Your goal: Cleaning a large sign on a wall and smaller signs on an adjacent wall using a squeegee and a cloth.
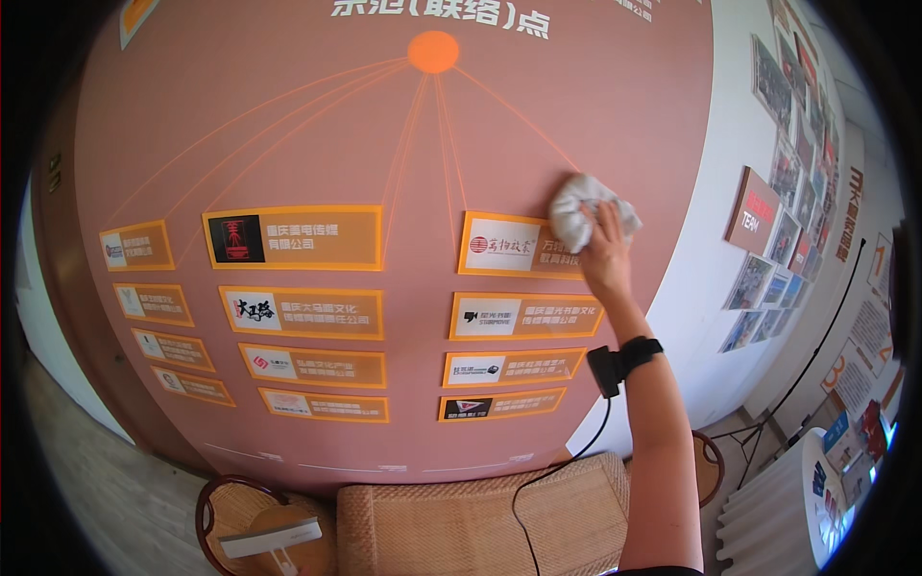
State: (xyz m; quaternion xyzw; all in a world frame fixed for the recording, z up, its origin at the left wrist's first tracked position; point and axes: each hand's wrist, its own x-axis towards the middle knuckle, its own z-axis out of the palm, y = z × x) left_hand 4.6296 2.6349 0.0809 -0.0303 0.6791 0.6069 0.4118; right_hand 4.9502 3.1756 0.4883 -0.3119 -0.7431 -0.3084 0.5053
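Observation:
My right hand [606, 245] presses a bunched pale grey cloth [587, 209] against a reddish-brown wall panel [504, 144]. The cloth covers the upper right part of an orange-framed plaque [500, 245] with a logo and writing. A black strap with a small box [605, 371] is around my right wrist, and a black cable [526, 489] hangs from it. My left hand is out of view. At the lower left, a white squeegee [270, 538] shows its long flat head over a round wooden top [277, 515]; its handle runs off the bottom edge.
Several similar plaques [302, 313] line the panel in columns. Below it stand a woven rattan bench [482, 511] and a rattan chair [230, 504]. To the right are a photo-covered white wall [781, 180], a black tripod stand [756, 432] and a white-draped table [771, 504].

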